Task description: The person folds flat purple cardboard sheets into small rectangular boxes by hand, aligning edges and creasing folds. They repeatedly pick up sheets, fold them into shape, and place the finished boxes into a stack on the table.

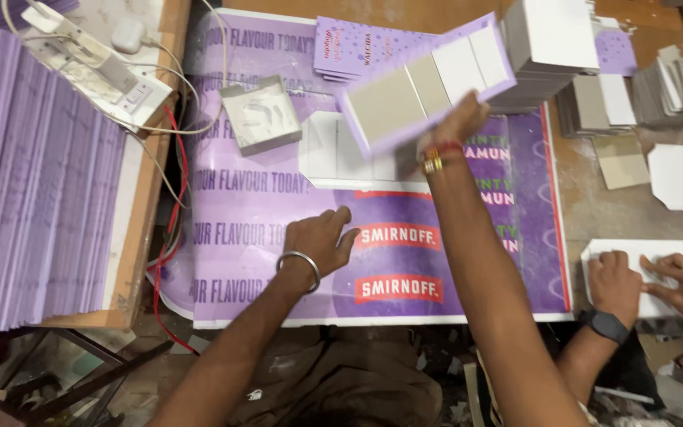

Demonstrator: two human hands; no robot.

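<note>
Fingers (340, 229) of the left hand (322, 241) lie spread and flat on the purple printed sheet (278, 237) at centre frame, clamped on nothing. The right hand (454, 120) is raised at upper centre, its fingers closed on the lower edge of a lilac-bordered cover panel (428, 83) carrying grey board pieces on its face. The panel is tilted and clear of the sheet.

Progress, as a judgement: this panel appears assembled and is in transit. Finished work appears to lie in the lilac stack (37, 182) filling the left edge and in a smaller printed pile (357, 47) at top centre. Uncovered grey boards (677, 83) at upper right suggest more remains.

Surroundings: a white cut sheet (341, 154) lies under the raised panel, and a small open tray (261, 115) sits upper left of it. A power strip (92, 67) with trailing cables occupies the upper left. At lower right, another person's hands (650, 281) press a white card (646, 273), close beside the working area.
</note>
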